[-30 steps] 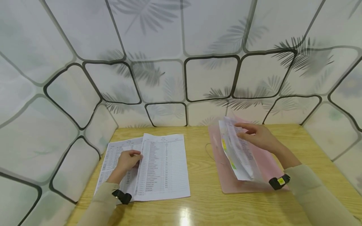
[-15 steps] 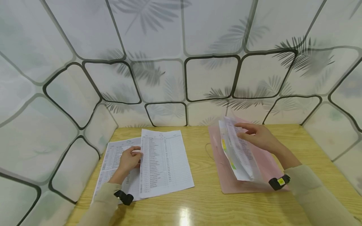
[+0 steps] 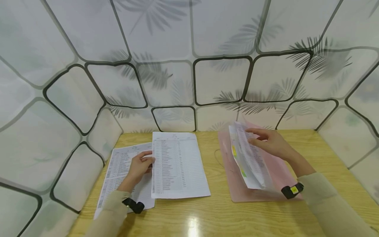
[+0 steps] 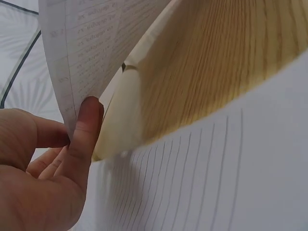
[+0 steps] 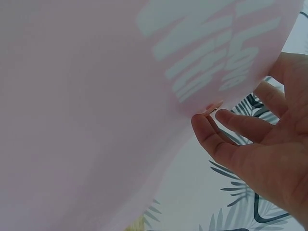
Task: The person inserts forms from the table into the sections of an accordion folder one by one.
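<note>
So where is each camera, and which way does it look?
Head: on the person's head, looking forward and down at the table; both hands and sleeves show, left hand, right hand.
Left wrist: low beside the left hand, looking along the table under a lifted sheet.
Right wrist: under the pink folder, looking up; right hand's fingers show.
Head and left wrist views share the sheet.

The print on the sheet (image 3: pixel 177 164) by the left hand (image 3: pixel 139 168) is too small to read. The right hand (image 3: pixel 270 143) hides part of the papers (image 3: pixel 248 158) — its wrist view shows only a blurred pink folder (image 5: pixel 96 96), cut off by the edges.
</note>
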Demonstrator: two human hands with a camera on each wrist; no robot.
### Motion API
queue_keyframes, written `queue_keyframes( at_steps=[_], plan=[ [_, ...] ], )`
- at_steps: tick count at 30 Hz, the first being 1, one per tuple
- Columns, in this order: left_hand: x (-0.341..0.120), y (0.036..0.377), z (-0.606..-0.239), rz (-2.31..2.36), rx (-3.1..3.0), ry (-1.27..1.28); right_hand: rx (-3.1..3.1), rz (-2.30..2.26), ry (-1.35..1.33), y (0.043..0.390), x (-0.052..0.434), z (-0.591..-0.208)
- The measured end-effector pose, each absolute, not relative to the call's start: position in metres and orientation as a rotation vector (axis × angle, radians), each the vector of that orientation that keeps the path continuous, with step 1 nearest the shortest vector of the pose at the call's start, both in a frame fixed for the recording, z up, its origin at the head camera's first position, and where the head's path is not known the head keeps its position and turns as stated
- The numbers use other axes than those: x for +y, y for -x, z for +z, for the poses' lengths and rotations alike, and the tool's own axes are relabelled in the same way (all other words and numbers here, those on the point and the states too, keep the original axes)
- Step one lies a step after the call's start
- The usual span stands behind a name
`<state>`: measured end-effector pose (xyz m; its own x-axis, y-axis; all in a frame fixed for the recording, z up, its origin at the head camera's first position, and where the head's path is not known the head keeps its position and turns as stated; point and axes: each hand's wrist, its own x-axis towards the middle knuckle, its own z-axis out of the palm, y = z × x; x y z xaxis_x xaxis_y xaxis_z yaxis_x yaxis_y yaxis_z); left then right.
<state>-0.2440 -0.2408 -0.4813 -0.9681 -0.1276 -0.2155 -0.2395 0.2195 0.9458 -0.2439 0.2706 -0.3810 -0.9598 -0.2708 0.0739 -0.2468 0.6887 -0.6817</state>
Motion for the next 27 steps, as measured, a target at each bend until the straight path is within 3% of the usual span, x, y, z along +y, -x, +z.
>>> queue_keyframes(
  at_steps=[27],
  plan=[
    [-0.184,0.256,-0.488,2.113,2.194,0.052,2.866,-1.143,0.446,0.244,0.271,-0.381]
  ],
)
